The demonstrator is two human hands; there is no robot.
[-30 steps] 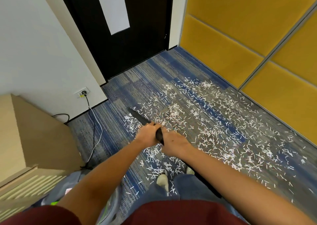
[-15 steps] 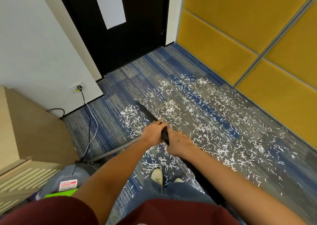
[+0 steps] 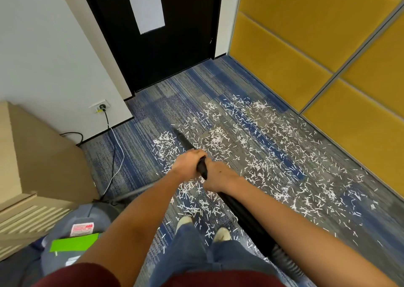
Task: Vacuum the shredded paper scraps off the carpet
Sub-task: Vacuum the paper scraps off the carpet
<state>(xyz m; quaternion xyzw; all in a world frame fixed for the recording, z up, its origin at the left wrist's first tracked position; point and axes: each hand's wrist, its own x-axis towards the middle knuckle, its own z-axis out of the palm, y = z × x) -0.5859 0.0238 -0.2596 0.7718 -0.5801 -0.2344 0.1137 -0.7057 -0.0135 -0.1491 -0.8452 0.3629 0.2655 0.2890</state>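
White shredded paper scraps (image 3: 262,155) lie strewn over the blue-grey carpet (image 3: 166,103), from near the door to the lower right. A black vacuum wand (image 3: 185,141) slants down to the carpet, its tip among the scraps left of centre. My left hand (image 3: 188,163) grips the wand from the left, and my right hand (image 3: 216,175) grips it just behind. The black hose (image 3: 247,212) runs back under my right forearm.
The grey vacuum canister (image 3: 83,225) with a green label sits at lower left beside a beige cabinet (image 3: 37,162). Its cord (image 3: 113,155) runs to a wall socket (image 3: 101,107). A black door (image 3: 153,46) stands ahead, yellow panels (image 3: 306,46) on the right. My shoes (image 3: 220,234) stand among scraps.
The view has shifted back and down, bringing the canister into sight. The wand tip has moved right and farther out into the scraps. Both hands keep their grip.
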